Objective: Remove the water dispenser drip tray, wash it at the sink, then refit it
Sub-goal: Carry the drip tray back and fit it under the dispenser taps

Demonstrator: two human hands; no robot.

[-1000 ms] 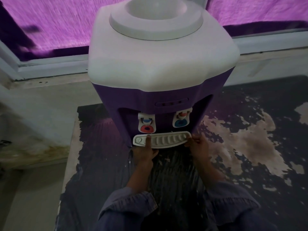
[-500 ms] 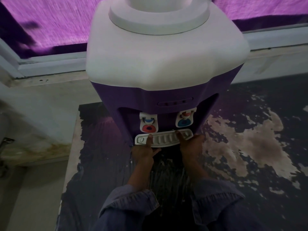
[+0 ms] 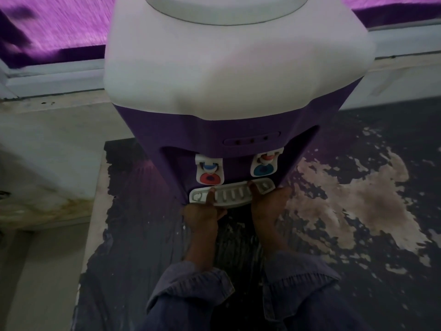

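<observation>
Purple-pink curtain [image 3: 55,27] hanging across top of frame, glowing with light from behind. Pale window frame [image 3: 55,77] running beneath it. Stained light ledge [image 3: 47,149] sitting at left. Dark worn counter surface [image 3: 358,271] filling lower frame, its coating peeling in tan patches at right.

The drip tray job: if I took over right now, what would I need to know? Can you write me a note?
Left hand: grip on the left part of the drip tray, thumb on top of it.
Right hand: grip on the right part, thumb on top too.
The tray is at the foot of the water dispenser, under the two taps, held by both hands. I cannot tell if it is fully clicked in.
Whether it has been washed does not show here, and no sink is in view.
Left to do: check that first. If unwashed, pull it out and wash it; then push it back in.
</observation>
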